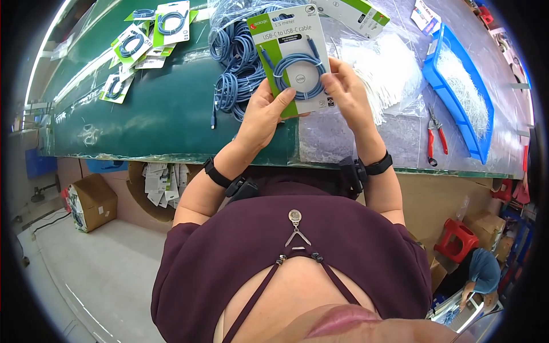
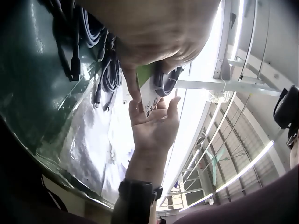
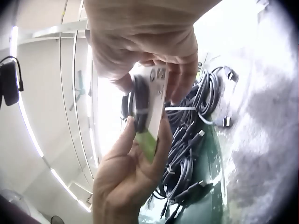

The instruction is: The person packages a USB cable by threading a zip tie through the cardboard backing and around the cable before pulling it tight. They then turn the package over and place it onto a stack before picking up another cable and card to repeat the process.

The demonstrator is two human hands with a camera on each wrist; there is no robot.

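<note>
Both hands hold a white and green cable card (image 1: pixel 286 43) upright over the table's front part. A blue USB-C cable (image 1: pixel 278 72) lies coiled on the card's front, tied at its sides. My left hand (image 1: pixel 261 119) grips the lower left of the card, thumb across the front beside the coil. The right hand (image 1: pixel 349 96) pinches the right edge, its thumb at the coil and its other fingers behind. In the right wrist view the card (image 3: pixel 156 88) is seen nearly edge-on between the hands. Behind the card lie bundles of blue cables (image 1: pixel 231 91).
Several carded cables (image 1: pixel 131 46) lie at the left on the green mat (image 1: pixel 166 117). White ties (image 1: pixel 386 71) lie on plastic at the right, near red-handled cutters (image 1: pixel 437 137) and a blue tray (image 1: pixel 479 146). A carton of cards (image 1: pixel 137 191) stands below the table.
</note>
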